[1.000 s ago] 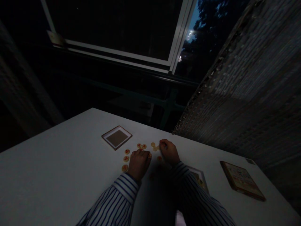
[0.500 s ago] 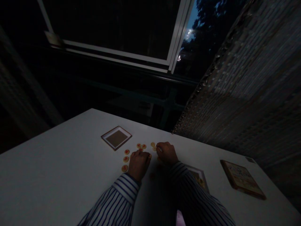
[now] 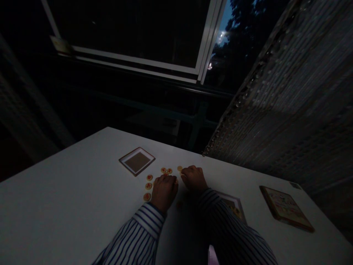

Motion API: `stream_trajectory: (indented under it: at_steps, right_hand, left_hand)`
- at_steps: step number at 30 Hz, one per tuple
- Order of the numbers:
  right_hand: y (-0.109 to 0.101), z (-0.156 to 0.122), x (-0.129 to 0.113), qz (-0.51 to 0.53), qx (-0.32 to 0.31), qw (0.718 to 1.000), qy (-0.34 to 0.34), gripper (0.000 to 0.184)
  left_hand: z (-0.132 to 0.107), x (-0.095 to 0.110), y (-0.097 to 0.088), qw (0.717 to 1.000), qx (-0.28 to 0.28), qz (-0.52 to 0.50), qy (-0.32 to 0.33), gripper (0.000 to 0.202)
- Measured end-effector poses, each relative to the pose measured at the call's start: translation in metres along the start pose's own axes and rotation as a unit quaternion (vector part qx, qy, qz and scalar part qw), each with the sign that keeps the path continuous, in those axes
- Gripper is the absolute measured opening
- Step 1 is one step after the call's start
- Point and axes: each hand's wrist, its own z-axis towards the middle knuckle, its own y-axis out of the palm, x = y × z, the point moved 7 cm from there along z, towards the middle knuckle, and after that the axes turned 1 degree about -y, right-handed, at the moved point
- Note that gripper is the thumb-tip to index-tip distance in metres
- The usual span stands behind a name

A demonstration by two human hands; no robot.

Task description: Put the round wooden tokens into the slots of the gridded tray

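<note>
Several small round yellow tokens (image 3: 149,186) with red marks lie scattered on a white table (image 3: 68,206). My left hand (image 3: 164,191) rests knuckles-up among them, fingers curled down onto tokens near its tips. My right hand (image 3: 193,179) sits just to its right, fingers bent and closed over the tokens by its fingertips; what it grips is hidden. Both arms wear blue-striped white sleeves. The light is very dim.
An open square box tray (image 3: 137,161) with a brown inside lies beyond the tokens. Another tray (image 3: 234,207) holding tokens sits partly under my right sleeve. A framed picture board (image 3: 286,208) lies at the right. A dark window and a woven blind stand behind the table.
My right hand has slid a little left toward my left hand, covering tokens that showed beside it before. The left hand has barely moved.
</note>
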Motion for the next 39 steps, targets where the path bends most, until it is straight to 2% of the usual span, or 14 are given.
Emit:
stream_trajectory:
  at_steps: [6,9,11,13,16,19,22,28,33,39]
  right_hand:
    - [-0.006,-0.001,0.002,0.056,0.029,0.998,0.010,0.019]
    - [-0.009,0.000,0.007,0.129,0.041,0.990,0.037,0.020]
    - [-0.008,0.001,0.011,0.209,0.041,0.976,0.055,0.021]
    - [-0.005,0.003,0.014,0.316,0.035,0.946,0.069,0.023]
    - [0.003,0.005,0.018,0.457,0.019,0.883,0.101,0.025]
    - [0.008,0.007,0.018,0.537,0.007,0.835,0.115,0.026]
    - [0.008,0.007,0.016,0.582,-0.006,0.805,0.113,0.026]
    - [0.005,0.004,0.015,0.581,-0.029,0.803,0.128,0.026]
    - [0.002,0.002,0.008,0.588,-0.054,0.799,0.110,0.027]
    - [0.007,-0.001,0.002,0.609,-0.099,0.779,0.115,0.031]
  left_hand:
    - [0.000,0.000,-0.003,1.000,0.019,-0.022,-0.002,0.023]
    - [0.000,0.000,-0.004,0.999,0.033,-0.033,-0.001,0.025]
    - [0.000,-0.001,-0.005,0.998,0.043,-0.039,-0.002,0.026]
    - [0.001,-0.002,-0.005,0.998,0.053,-0.042,-0.002,0.027]
    - [0.001,-0.002,-0.007,0.997,0.068,-0.042,-0.003,0.029]
    - [0.000,-0.003,-0.008,0.996,0.079,-0.048,-0.001,0.029]
    - [-0.001,-0.003,-0.009,0.994,0.087,-0.062,0.000,0.030]
    - [-0.001,-0.003,-0.011,0.992,0.096,-0.081,0.007,0.031]
    - [-0.001,-0.002,-0.014,0.991,0.097,-0.087,0.007,0.028]
    - [-0.001,-0.001,-0.015,0.990,0.106,-0.097,0.006,0.028]
